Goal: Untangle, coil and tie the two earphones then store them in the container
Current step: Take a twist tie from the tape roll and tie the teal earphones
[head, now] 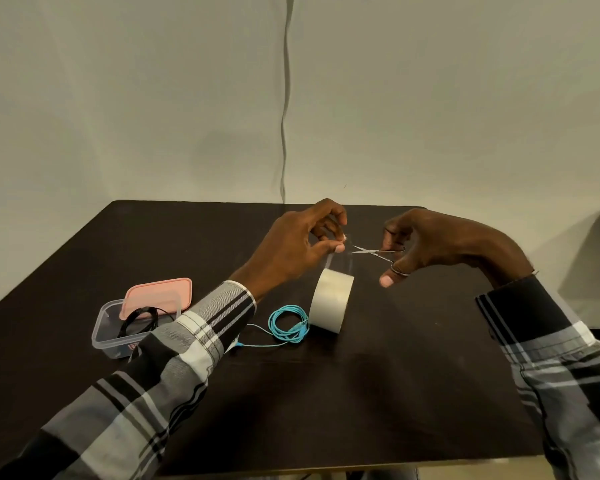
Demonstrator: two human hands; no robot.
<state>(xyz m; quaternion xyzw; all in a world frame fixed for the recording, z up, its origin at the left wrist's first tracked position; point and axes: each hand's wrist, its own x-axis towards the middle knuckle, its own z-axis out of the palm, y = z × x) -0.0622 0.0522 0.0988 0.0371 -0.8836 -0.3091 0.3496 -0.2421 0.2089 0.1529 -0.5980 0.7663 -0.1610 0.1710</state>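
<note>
Blue earphone (pixel 288 322): glossy coil, touching tape roll (pixel 331 301) | black earphone (pixel 137 320): in clear container (pixel 101 336), left of roll | left hand (pixel 298 251): pinches clear tape strip above roll | right hand (pixel 426 244): fingers through parted steel scissors (pixel 378 252).

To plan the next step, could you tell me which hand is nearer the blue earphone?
Left. The left hand is above the blue earphone, pinching tape; the right hand, holding scissors, is farther right.

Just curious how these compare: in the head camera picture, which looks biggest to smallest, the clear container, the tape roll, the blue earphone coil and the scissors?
1. Clear container
2. Tape roll
3. Blue earphone coil and scissors look alike in extent, so no ranking; the right hand hides the scissors' handles.
</note>
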